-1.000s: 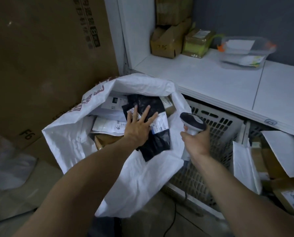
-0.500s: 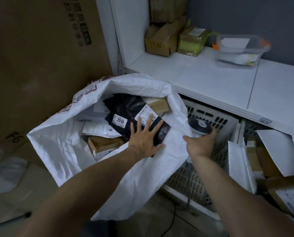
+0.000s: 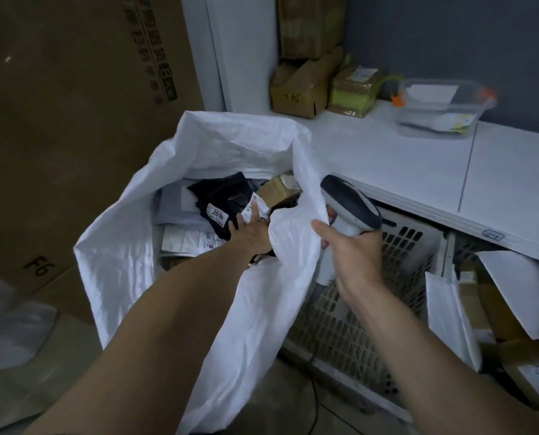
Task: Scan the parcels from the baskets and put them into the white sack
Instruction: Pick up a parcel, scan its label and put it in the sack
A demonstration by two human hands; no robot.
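White woven plastic fills the middle of the shot: white sack standing open-mouthed against big brown cartons, rim flopping, no stiffness in it at all. Left hand deep inside, fingers stretched out on a black parcel, pressing rather than gripping; heel of the hand hidden behind a fold of the rim. Right hand wrapped round the handle of the scanner, thumb pinning the near rim of the sack against it. Two jobs at once!

Black parcel lying on top of the pile in the sack, white label up, next to a brown box, pale envelopes underneath. Looks like a soft poly bag: light, slick, bendy, nothing fragile by the look of it. Best pushed down with a flat palm, or pinched at an edge if in need of a shift. Probably scanned and delivered, that one.

More waiting off to the right under the white counter: white mailer and cardboard boxes stacked on edge, just past the slatted basket behind the scanner. Mailer likely limp and slippery, so take by a corner or across the short edge, label turned to the scanner. Boxes stiffer, fine to grab across the top. Sack mouth apt to collapse if let go.
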